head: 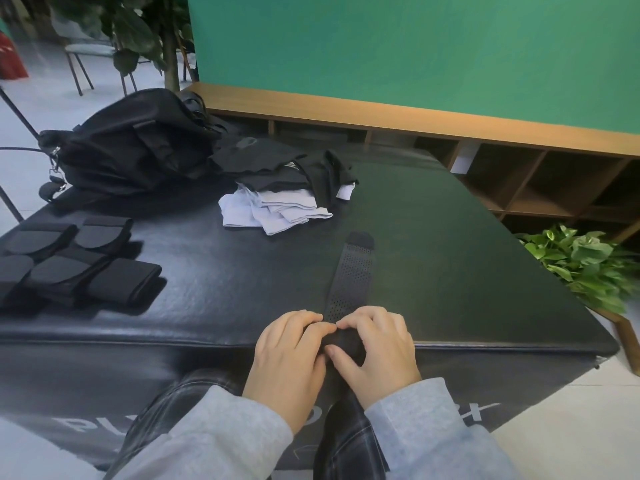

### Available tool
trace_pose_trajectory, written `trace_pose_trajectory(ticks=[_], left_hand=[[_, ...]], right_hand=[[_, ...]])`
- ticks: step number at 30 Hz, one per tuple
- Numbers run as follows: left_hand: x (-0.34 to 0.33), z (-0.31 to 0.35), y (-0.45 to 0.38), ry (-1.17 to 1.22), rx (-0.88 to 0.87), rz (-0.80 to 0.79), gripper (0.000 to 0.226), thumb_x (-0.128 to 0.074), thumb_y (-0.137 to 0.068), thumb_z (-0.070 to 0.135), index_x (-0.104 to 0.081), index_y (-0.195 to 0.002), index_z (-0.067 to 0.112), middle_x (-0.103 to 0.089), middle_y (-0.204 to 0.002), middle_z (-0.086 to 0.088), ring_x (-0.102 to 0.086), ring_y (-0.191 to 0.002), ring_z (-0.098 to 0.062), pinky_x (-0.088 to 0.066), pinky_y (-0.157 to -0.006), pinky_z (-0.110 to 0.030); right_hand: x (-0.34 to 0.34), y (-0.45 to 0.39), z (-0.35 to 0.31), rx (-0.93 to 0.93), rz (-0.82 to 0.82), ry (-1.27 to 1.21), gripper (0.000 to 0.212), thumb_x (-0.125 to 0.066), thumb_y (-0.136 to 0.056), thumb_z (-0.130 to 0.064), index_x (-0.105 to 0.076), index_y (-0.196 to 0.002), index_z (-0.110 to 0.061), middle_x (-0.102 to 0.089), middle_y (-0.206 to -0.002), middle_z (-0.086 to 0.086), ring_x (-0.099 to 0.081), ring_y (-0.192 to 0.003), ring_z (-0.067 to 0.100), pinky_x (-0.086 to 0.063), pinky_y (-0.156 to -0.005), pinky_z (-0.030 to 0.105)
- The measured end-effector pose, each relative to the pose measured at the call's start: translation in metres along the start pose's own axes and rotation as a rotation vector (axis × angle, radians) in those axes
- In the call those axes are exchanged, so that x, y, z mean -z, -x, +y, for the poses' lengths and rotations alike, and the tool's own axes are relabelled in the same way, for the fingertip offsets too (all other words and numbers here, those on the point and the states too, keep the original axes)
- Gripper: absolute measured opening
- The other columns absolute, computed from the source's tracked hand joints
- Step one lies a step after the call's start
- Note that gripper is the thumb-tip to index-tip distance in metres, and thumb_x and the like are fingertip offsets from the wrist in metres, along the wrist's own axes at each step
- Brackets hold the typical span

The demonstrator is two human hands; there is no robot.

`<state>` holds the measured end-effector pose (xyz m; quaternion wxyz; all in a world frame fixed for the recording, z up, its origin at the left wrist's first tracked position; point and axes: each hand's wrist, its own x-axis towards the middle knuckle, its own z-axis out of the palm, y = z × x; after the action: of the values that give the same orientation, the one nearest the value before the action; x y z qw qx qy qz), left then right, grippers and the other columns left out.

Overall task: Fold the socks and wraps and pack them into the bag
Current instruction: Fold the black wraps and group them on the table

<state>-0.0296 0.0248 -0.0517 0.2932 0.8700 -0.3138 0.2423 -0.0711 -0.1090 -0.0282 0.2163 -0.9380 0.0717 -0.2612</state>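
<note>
A long black perforated wrap [351, 275] lies stretched away from me on the black padded box [450, 258]. Its near end is a small roll at the box's front edge. My left hand [289, 358] and my right hand [375, 351] both pinch that roll, fingertips touching on top. Several folded black wraps [79, 265] sit in a group at the left. A pile of white and black socks [287, 192] lies at the middle back. The black bag [128, 143] slumps at the back left.
A wooden shelf unit [519, 174] under a green wall runs along the back right. A leafy potted plant [588, 265] stands right of the box. Chairs and a tree [169, 39] stand behind the bag. My knees press against the box front.
</note>
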Motion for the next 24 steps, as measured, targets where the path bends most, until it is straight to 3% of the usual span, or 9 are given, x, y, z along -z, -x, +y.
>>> trace_pose_trajectory(ticks=[8, 11, 16, 24], left_hand=[[0.0034, 0.0019, -0.0002, 0.041, 0.004, -0.036, 0.058, -0.082, -0.061, 0.011, -0.052, -0.106, 0.032, -0.059, -0.106, 0.009, -0.045, -0.107, -0.01, -0.044, -0.09, -0.037], [0.0047, 0.0024, -0.0009, 0.05, 0.012, -0.048, 0.057, -0.081, -0.061, 0.011, -0.053, -0.106, 0.032, -0.059, -0.106, 0.009, -0.045, -0.107, -0.009, -0.043, -0.09, -0.036], [0.0045, 0.0009, 0.0002, 0.061, 0.022, -0.053, 0.051, -0.075, -0.066, 0.014, -0.053, -0.107, 0.032, -0.057, -0.108, 0.011, -0.044, -0.109, -0.009, -0.04, -0.091, -0.033], [0.0056, 0.0013, -0.0007, 0.058, 0.025, -0.06, 0.049, -0.076, -0.066, 0.015, -0.055, -0.107, 0.032, -0.057, -0.108, 0.012, -0.044, -0.108, -0.007, -0.04, -0.091, -0.033]], right_hand=[[0.0035, -0.0015, -0.002, 0.01, 0.008, -0.028, 0.035, -0.044, -0.072, -0.056, -0.065, -0.085, -0.032, -0.044, -0.092, -0.025, -0.04, -0.089, 0.005, -0.038, -0.076, 0.025], [0.0046, -0.0014, -0.0016, 0.003, 0.0, -0.034, 0.037, -0.044, -0.072, -0.057, -0.066, -0.086, -0.031, -0.044, -0.092, -0.025, -0.04, -0.091, 0.005, -0.038, -0.077, 0.024], [0.0063, -0.0018, -0.001, -0.021, -0.095, -0.063, 0.025, -0.062, -0.076, -0.049, -0.065, -0.093, -0.031, -0.041, -0.095, -0.027, -0.034, -0.096, 0.002, -0.033, -0.085, 0.022], [0.0073, -0.0023, -0.0017, -0.046, -0.096, -0.081, 0.032, -0.053, -0.07, -0.054, -0.065, -0.092, -0.033, -0.035, -0.091, -0.034, -0.033, -0.096, 0.001, -0.028, -0.082, 0.017]])
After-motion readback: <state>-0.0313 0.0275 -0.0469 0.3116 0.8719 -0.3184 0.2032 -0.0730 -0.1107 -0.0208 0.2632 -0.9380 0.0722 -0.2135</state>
